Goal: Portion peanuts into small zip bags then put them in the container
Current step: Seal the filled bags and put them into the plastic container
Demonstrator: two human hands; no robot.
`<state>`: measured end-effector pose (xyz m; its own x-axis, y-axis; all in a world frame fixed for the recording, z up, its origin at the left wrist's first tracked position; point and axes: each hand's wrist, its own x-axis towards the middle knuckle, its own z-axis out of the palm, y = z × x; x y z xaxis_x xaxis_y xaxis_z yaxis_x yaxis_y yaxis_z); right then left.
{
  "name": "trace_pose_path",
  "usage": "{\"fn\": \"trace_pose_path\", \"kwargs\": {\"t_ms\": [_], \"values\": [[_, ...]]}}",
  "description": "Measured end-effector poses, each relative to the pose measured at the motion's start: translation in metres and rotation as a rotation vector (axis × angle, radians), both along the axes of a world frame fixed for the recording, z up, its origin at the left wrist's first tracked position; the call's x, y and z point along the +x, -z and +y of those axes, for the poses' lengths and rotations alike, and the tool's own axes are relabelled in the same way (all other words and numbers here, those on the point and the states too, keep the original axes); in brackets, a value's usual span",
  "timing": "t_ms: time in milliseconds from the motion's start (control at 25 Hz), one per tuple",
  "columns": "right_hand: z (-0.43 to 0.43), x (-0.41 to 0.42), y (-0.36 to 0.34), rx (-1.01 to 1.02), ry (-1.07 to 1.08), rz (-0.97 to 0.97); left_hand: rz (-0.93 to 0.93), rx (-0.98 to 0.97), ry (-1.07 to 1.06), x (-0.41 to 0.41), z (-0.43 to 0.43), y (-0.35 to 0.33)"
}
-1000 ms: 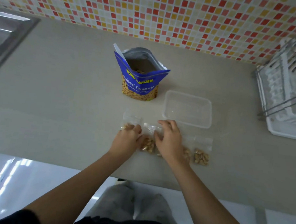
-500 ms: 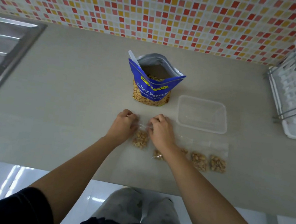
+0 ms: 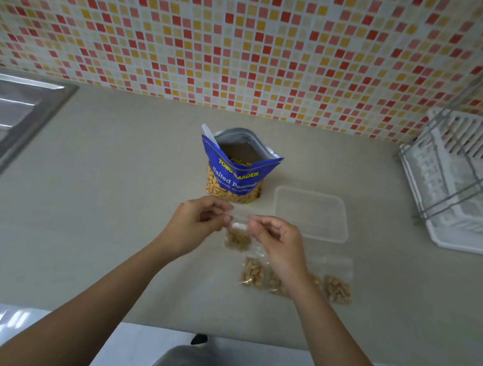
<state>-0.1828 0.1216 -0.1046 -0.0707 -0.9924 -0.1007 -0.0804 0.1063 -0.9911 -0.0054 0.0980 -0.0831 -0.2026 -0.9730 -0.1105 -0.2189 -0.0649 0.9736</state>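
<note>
A small clear zip bag (image 3: 238,236) with peanuts in its bottom hangs above the counter. My left hand (image 3: 197,223) pinches its top left corner and my right hand (image 3: 279,240) pinches its top right. Behind it stands an open blue bag of salted peanuts (image 3: 236,176) with a white spoon handle (image 3: 209,133) sticking out. An empty clear plastic container (image 3: 311,214) lies to the right of the blue bag. Several filled zip bags (image 3: 338,288) lie in a row on the counter, partly hidden under my right wrist.
A white dish rack (image 3: 469,189) stands at the right edge of the beige counter (image 3: 97,212). A steel sink (image 3: 5,122) is at the far left. A mosaic tile wall (image 3: 249,40) backs the counter. The counter's front edge runs just below the filled bags.
Both hands have lifted one filled zip bag off the counter and now hold it by its top corners. The camera view has tilted up.
</note>
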Motion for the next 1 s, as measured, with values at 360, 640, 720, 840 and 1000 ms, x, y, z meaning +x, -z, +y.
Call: {"fn": "trace_pose_path", "kwargs": {"t_ms": [360,640,720,840,1000], "values": [[0.015,-0.045,-0.081,-0.209,0.056,0.038,-0.309,-0.361,0.109,-0.054,0.009,-0.087],[0.034,-0.052,-0.087,-0.300,0.139,0.266,-0.530,-0.571,0.116,-0.078,0.031,-0.091],[0.035,-0.052,-0.084,-0.290,0.148,0.304,-0.538,-0.604,0.121,-0.076,0.031,-0.086],[0.041,-0.054,-0.077,-0.266,0.146,0.329,-0.584,-0.587,0.141,-0.068,0.031,-0.076],[0.047,-0.057,-0.072,-0.263,0.145,0.311,-0.613,-0.555,0.138,-0.062,0.032,-0.068]]}}
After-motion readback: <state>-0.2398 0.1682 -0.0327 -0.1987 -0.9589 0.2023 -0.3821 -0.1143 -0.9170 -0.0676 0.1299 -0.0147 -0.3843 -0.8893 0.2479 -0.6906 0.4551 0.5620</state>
